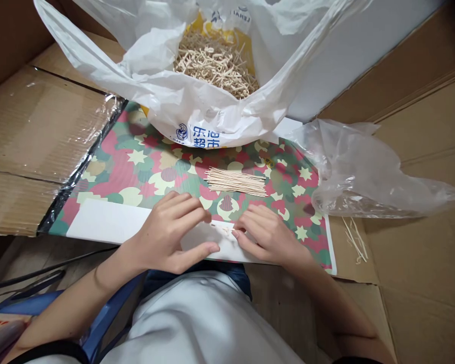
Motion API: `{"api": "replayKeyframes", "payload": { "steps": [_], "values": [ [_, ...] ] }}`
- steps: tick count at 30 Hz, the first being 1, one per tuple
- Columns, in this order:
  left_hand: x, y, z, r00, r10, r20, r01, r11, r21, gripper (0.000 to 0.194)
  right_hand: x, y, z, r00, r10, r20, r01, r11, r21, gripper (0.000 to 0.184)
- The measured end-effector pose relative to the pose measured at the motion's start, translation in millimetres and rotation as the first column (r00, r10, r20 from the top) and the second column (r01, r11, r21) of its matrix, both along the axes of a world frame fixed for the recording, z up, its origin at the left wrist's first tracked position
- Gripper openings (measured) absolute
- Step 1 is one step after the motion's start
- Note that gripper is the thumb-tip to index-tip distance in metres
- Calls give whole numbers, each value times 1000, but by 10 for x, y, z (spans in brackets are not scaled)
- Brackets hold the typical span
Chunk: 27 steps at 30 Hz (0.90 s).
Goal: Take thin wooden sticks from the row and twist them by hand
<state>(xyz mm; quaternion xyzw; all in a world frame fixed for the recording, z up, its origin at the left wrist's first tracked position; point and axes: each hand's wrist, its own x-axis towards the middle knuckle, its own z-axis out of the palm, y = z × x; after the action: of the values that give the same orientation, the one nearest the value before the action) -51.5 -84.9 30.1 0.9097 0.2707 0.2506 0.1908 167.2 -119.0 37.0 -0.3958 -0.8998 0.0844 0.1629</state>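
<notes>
My left hand [178,230] is over the white strip [106,221] at the table's near edge, its thumb and index finger spread apart with nothing visible between them. Opposite it, my right hand [265,235] has thumb and fingertips drawn together at a small, thin pale strand [226,231]; the strand's full shape is too small and blurred to make out. Just beyond both hands, a flat pile of thin, straight pale sticks [235,182] lies crosswise on the camouflage-patterned cover [167,167].
A white plastic shopping bag [174,106] stands behind the pile, holding many short, curled pale pieces [216,63]. To the right lies a clear plastic bag [364,172], with a few loose strands [354,240] near it. Cardboard [23,136] stands or lies on both sides.
</notes>
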Motion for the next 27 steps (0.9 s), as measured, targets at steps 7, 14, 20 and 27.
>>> {"api": "replayKeyframes", "payload": {
  "steps": [7,14,20,27],
  "values": [
    [193,-84,-40,1000,13,4,-13,1000,-25,27,-48,-48,-19,1000,-11,-6,11,1000,18,20],
    [274,-24,-85,962,110,252,102,708,-699,34,12,-43,26,985,-106,-134,77,975,-206,19],
    [299,6,-164,939,125,320,212,519,-828,36,-13,12,-5,978,-69,-198,21,972,-235,21],
    [184,30,-220,895,196,402,150,715,-683,23,13,33,-101,918,-158,-365,-16,902,-431,27]
  ]
}}
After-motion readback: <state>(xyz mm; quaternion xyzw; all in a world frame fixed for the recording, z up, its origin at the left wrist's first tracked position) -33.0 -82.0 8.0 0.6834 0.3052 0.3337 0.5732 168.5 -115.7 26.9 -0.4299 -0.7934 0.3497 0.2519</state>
